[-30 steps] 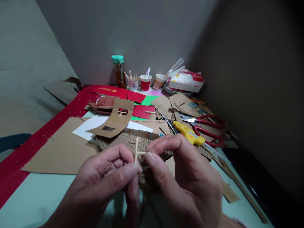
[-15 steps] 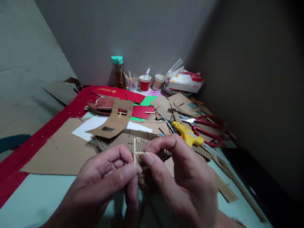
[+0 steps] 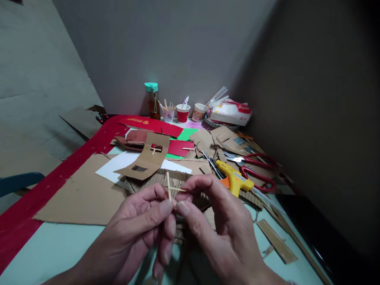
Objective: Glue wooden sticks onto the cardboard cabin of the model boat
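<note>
My left hand pinches a small T-shaped piece of two thin wooden sticks between thumb and forefinger. One stick stands nearly upright, and the other juts sideways from it to the right. Beside the free end of that side stick, my right hand has its thumb and forefinger apart, with the fingertip close to the stick's end. Whether it touches is hard to see. Below and behind both hands lies a corrugated cardboard piece, partly hidden by them.
A yellow glue gun and red-handled scissors lie to the right among cardboard scraps. Further back are a bottle, a red paper cup and other cups. A curved cardboard strip with cut-out openings sits left of centre.
My right thumb and forefinger have parted from the end of the side stick, which they pinched before. The side stick's outer end shows now. The view has tipped slightly upward.
</note>
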`<action>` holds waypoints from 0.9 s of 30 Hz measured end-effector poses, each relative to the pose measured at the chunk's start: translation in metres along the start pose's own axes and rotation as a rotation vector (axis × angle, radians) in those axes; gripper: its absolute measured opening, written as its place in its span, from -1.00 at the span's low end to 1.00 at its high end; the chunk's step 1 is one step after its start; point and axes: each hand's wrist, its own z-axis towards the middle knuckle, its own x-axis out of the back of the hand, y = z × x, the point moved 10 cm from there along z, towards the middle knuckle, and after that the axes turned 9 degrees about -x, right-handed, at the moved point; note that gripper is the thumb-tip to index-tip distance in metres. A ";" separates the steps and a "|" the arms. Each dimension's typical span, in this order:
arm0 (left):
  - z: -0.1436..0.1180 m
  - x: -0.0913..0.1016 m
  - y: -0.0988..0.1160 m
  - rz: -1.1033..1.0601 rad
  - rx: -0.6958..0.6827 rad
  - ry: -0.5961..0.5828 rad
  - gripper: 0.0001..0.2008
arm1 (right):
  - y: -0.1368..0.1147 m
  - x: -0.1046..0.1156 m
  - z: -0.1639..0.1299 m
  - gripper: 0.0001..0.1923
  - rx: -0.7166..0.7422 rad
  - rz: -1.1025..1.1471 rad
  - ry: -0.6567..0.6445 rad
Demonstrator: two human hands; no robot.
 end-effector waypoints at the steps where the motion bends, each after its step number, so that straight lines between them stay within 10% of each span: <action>1: 0.001 0.000 0.001 -0.019 -0.013 0.005 -0.75 | 0.000 0.000 0.001 -0.92 0.001 -0.006 -0.010; 27: 0.004 -0.007 -0.010 -0.044 -0.035 0.055 -0.73 | 0.012 -0.007 0.005 -0.87 -0.149 0.077 -0.097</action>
